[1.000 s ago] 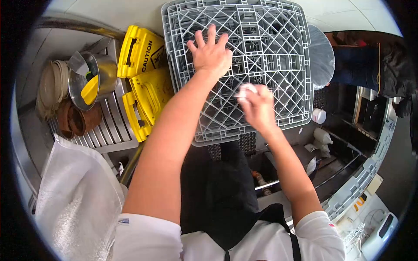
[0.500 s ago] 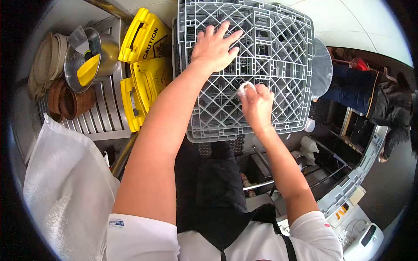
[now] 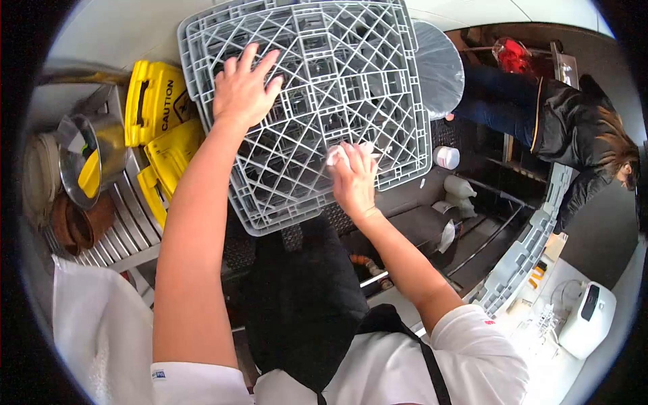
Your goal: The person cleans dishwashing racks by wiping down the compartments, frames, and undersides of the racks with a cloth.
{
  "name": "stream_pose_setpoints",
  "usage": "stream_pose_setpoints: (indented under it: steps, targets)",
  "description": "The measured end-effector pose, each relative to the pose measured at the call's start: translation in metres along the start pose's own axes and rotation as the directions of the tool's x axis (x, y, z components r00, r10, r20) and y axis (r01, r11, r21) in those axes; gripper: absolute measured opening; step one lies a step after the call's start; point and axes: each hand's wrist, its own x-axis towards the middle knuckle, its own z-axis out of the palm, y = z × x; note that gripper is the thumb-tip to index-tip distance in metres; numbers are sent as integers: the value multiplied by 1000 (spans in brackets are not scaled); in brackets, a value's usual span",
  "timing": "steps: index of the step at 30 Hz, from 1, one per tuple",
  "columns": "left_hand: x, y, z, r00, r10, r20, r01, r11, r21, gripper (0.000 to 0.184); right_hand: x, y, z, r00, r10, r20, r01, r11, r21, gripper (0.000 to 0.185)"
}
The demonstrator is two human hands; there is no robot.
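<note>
A grey plastic lattice crate (image 3: 304,88) stands in front of me, its open grid facing up at the camera. My left hand (image 3: 244,91) rests on its upper left part with the fingers spread and nothing in them. Lower on the grid, near the right edge, my right hand (image 3: 354,177) is closed round a crumpled white cloth (image 3: 333,155), pressed to the bars. Part of the cloth is hidden under the fingers. Dark shapes show through the grid, too unclear to name.
Yellow caution signs (image 3: 152,101) stand left of the crate, beside a metal pot (image 3: 111,152) and brown bowls (image 3: 84,223) on a slatted rack. A round plastic-covered object (image 3: 439,71) touches the crate's right. Another person (image 3: 574,125) in dark clothes is at the right.
The view has shifted, so the crate lies further left and tilted. My right hand has moved over the lattice with the cloth. More of the other person shows, bent over.
</note>
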Motion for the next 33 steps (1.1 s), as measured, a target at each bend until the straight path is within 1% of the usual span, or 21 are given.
stream_pose_setpoints:
  steps: [1,4,5,6,7,8,9,10,11,12,15,16,17,18,19,20,22,25,29,32,33]
  targets:
    - [0,1,0,1000,7,0,-7,1000,3,51,-2,6,1,999,-42,-21,43,999,24,25]
    - [0,3,-2,1000,17,-16,-17,1000,-2,50,14,21,2,991,133,16,-132,949,285,20]
    - [0,3,-2,1000,12,-6,-12,1000,-1,50,17,21,-3,921,390,-14,-327,791,517,12]
    - [1,4,-1,1000,7,2,-7,1000,0,50,28,29,-21,909,406,-95,-327,836,440,10]
    - [1,4,-1,1000,14,-3,-14,1000,-2,49,31,37,-34,860,497,-113,-391,785,481,12]
    - [1,4,-2,1000,13,8,-13,1000,-2,49,17,62,-28,804,558,-205,-489,817,305,14]
    - [1,4,-2,1000,19,9,-19,1000,1,49,16,78,-37,774,569,-277,-478,813,334,16]
    - [1,4,-1,1000,20,7,-20,1000,6,49,12,101,-39,773,491,-401,-394,868,304,17]
    - [2,5,-2,1000,13,15,-13,1000,14,49,3,128,-33,856,343,-387,-356,934,39,17]
    - [2,2,5,999,34,-11,-33,999,39,50,-3,149,-28,925,200,-324,-281,933,-225,17]
    - [3,5,2,998,65,-4,-65,997,45,50,13,177,-27,928,288,-237,-304,952,-34,14]
    - [1,3,2,996,88,-4,-87,995,43,50,25,200,-14,907,320,-274,-333,943,-1,12]
    - [0,1,3,994,111,-4,-111,993,41,50,57,186,-30,840,286,-461,-324,946,-3,12]
    - [2,1,3,991,137,-10,-136,990,40,50,90,182,-43,848,269,-457,-170,954,247,12]
    - [3,4,0,992,122,14,-123,992,39,51,106,210,-21,927,130,-352,-66,980,188,14]
    - [3,7,0,994,105,17,-106,993,49,51,113,197,-18,909,393,-137,-412,897,-160,17]
    - [4,9,5,996,88,-13,-88,995,47,52,134,205,-19,868,496,32,-491,865,-98,15]
    - [4,6,6,997,76,-2,-76,995,68,53,128,212,-18,910,413,-33,-414,908,-61,14]
    - [4,7,5,998,69,-8,-68,996,62,52,117,221,-11,944,302,-134,-316,943,-101,18]
    - [5,8,1,998,58,-9,-58,998,34,51,110,222,-10,929,280,-241,-269,960,80,17]
    - [5,9,0,999,54,-8,-53,998,34,51,108,224,-9,903,305,-303,-255,947,194,19]
